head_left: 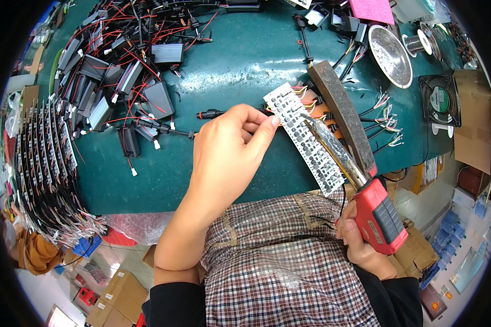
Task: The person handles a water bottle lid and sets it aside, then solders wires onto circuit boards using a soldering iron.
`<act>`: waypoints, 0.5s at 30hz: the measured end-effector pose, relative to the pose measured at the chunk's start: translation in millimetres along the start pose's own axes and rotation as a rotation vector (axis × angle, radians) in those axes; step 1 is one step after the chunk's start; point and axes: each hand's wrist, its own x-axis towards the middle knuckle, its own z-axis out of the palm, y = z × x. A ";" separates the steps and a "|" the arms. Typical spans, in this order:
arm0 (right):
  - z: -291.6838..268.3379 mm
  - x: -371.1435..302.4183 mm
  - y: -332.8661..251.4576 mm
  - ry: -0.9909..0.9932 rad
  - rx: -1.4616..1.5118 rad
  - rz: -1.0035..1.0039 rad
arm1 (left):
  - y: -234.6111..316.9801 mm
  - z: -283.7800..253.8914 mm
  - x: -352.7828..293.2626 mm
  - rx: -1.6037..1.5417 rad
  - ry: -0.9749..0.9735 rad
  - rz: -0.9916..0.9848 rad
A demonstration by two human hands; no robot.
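While the left hand's [229,147] thumb and forefinger meet at the circuit board's [304,140] upper edge, grip contents: cannot tell | right hand's [357,238] grip: wrapped round red soldering iron [381,218] | board: beside dark bar [341,111], near desk's [131,191] edge | labels: pale label [375,231] on iron, round green label [437,100] on fan [448,113]

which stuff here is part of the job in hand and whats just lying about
Seems in use:
white circuit board, left hand at its edge
red soldering gun in right hand
dark bar beside the board

Seems just lying about:
fan
pink block
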 end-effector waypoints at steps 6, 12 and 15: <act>-1.4 -2.0 -0.1 -0.010 -0.009 0.012 | 0.1 0.8 2.9 -0.054 -0.019 0.012; -4.7 -5.3 5.8 -0.053 -0.071 -0.013 | 6.2 5.7 -6.9 0.069 0.100 0.139; -2.3 -7.3 8.5 -0.025 -0.076 -0.047 | 5.0 8.1 -7.3 0.164 0.176 0.278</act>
